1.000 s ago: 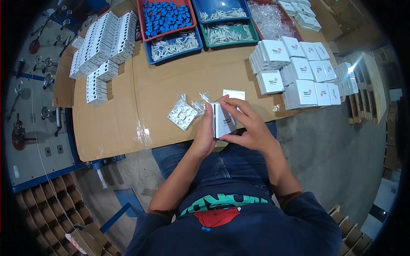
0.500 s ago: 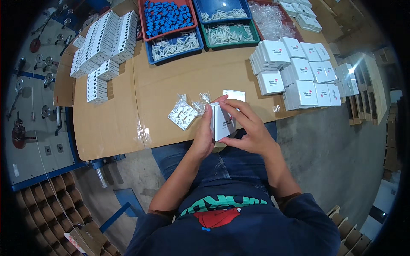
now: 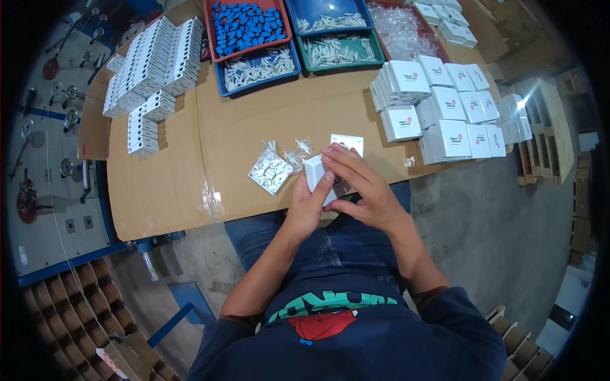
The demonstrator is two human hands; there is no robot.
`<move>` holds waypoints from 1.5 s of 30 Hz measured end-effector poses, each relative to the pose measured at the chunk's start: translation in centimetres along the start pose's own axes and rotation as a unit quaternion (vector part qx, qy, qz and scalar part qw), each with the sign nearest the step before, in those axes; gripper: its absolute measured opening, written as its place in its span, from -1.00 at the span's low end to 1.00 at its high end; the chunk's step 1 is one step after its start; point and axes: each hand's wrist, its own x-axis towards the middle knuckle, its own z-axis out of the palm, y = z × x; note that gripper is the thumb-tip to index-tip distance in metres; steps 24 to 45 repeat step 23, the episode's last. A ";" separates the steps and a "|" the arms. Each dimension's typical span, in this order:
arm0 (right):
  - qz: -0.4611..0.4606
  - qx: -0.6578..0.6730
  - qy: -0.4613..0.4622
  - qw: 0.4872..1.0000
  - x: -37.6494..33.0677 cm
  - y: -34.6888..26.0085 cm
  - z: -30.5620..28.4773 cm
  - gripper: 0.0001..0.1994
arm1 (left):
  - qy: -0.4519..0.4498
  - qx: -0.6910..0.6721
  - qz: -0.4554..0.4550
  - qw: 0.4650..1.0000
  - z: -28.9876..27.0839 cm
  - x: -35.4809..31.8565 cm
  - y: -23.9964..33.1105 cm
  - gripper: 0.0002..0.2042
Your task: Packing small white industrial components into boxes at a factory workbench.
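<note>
Between both hands, over the table's front edge, is a white square plastic box [image 3: 316,171]. My left hand [image 3: 305,202] grips its near left side, the thumb lying across it. My right hand [image 3: 366,190] covers the right side, fingers laid over the top and thumb at the lower corner, so much of the box is hidden. Just left of the hands lies a white square plate with moulded parts [image 3: 271,176], and small clear plastic bags [image 3: 298,154] rest beside it. Behind the right fingers a second white square plate [image 3: 347,141] lies on the cardboard.
White boxes with a red print [image 3: 452,105] are stacked at the right. Narrow white parts [image 3: 146,60] stand in rows at the left. Along the back are a red tray of blue pieces [image 3: 291,25], blue and green trays [image 3: 381,59] of white sticks, and a pile of clear bags [image 3: 403,32].
The box has turned in my hands, so its printed face is now mostly covered. My left thumb has moved across it, and the right fingers have closed further over the top.
</note>
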 end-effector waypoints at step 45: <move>0.218 0.270 0.382 0.857 2.5 0.5 3.5 -0.15 | 0.025 0.353 0.296 0.887 1.9 -2.6 -2.1 -0.52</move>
